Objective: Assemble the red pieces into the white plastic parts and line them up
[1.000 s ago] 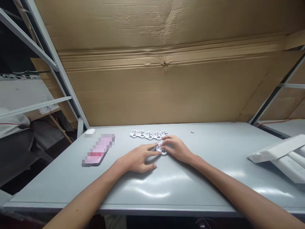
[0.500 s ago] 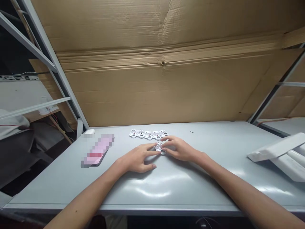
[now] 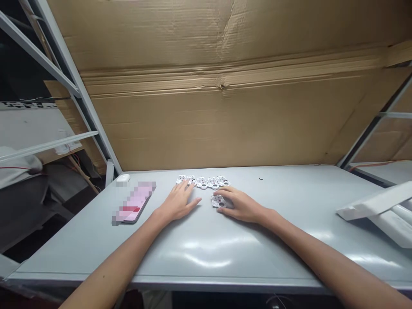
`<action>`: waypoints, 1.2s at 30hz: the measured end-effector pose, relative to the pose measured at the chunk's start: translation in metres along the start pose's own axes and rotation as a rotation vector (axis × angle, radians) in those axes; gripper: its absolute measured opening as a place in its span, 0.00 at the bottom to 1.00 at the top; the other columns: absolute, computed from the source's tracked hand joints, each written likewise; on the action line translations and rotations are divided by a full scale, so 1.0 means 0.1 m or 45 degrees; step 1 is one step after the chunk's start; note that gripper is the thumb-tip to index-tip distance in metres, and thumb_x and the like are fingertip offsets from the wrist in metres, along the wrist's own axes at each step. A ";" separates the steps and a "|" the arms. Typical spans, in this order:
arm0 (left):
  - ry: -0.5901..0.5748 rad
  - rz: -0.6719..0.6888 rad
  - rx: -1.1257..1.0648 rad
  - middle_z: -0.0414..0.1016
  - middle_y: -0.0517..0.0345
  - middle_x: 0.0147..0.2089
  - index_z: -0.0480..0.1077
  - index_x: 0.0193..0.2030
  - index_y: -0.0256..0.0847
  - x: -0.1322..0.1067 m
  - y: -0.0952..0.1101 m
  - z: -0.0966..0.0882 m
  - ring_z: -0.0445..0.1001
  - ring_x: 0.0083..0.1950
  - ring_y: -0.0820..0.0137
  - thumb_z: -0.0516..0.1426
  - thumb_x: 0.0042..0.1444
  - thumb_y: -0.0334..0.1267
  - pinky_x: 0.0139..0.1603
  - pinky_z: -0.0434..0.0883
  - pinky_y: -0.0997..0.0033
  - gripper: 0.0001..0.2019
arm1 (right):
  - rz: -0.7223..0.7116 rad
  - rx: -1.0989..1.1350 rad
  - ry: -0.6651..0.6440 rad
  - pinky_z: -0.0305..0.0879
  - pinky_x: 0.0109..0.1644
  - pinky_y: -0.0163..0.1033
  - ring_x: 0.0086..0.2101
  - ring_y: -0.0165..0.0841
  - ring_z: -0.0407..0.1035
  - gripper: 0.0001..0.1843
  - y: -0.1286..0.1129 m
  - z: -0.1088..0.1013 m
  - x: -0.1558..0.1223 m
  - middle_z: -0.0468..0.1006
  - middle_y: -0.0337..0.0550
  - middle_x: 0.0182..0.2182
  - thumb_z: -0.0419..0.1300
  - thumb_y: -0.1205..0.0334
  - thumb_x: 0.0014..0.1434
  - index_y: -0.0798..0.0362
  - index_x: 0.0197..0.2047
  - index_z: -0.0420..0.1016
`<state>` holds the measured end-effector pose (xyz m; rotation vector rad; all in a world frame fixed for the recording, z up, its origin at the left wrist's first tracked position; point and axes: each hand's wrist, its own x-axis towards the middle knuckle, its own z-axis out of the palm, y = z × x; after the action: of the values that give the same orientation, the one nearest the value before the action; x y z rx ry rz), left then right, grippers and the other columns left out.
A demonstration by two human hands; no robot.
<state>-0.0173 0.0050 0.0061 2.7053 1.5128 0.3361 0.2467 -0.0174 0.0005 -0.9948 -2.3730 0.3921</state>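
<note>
A row of several small white plastic pieces, flat and punched with round holes, lies across the far part of the grey table. My left hand is open, its fingertips touching the leftmost pieces of that row. A separate white piece lies nearer to me, below the row's right end. My right hand has its fingers pressed on this piece and partly covers it.
A pixelated pink phone and a small white object lie left of the hands. White foam profiles rest at the table's right end. Corrugated cardboard stands behind the table, between grey metal frame bars.
My left hand has let go of the separate white piece and moved left and forward to the row. My right hand stays on that piece.
</note>
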 end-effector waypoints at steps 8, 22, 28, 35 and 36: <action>-0.124 -0.088 -0.066 0.42 0.39 0.75 0.53 0.70 0.35 0.01 -0.07 -0.04 0.39 0.75 0.51 0.39 0.67 0.61 0.71 0.45 0.46 0.36 | 0.393 -0.232 0.374 0.65 0.54 0.51 0.52 0.47 0.69 0.21 0.35 -0.18 -0.01 0.73 0.54 0.54 0.54 0.56 0.63 0.52 0.57 0.69; -0.110 0.002 -0.077 0.48 0.43 0.74 0.54 0.70 0.39 0.06 -0.08 0.06 0.45 0.75 0.56 0.37 0.69 0.59 0.72 0.44 0.47 0.33 | 0.465 -0.252 0.298 0.58 0.64 0.55 0.62 0.48 0.61 0.22 0.59 -0.03 0.01 0.68 0.53 0.62 0.49 0.61 0.65 0.51 0.60 0.69; -0.083 -0.005 -0.014 0.57 0.44 0.71 0.61 0.66 0.36 0.05 0.01 0.00 0.51 0.73 0.57 0.40 0.70 0.54 0.72 0.47 0.53 0.29 | 0.487 -0.479 0.267 0.63 0.59 0.49 0.56 0.45 0.67 0.19 0.21 0.01 0.01 0.75 0.53 0.55 0.50 0.61 0.65 0.55 0.55 0.72; -0.036 -0.007 0.003 0.58 0.45 0.71 0.63 0.64 0.38 0.05 -0.01 0.03 0.53 0.72 0.56 0.43 0.69 0.53 0.71 0.49 0.53 0.26 | 0.523 -0.550 0.056 0.62 0.59 0.50 0.58 0.49 0.64 0.24 0.11 0.07 0.02 0.70 0.58 0.59 0.51 0.56 0.66 0.58 0.61 0.67; -0.038 -0.013 -0.008 0.56 0.45 0.71 0.62 0.65 0.39 0.05 -0.02 0.04 0.52 0.73 0.56 0.43 0.69 0.54 0.72 0.49 0.52 0.27 | 0.520 -0.546 0.048 0.62 0.59 0.50 0.58 0.49 0.64 0.25 0.12 0.06 0.02 0.70 0.58 0.59 0.51 0.56 0.66 0.59 0.61 0.66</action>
<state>-0.0154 0.0109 0.0027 2.6843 1.5141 0.2980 0.2489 -0.0079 -0.0096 -1.6763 -2.2582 -0.0004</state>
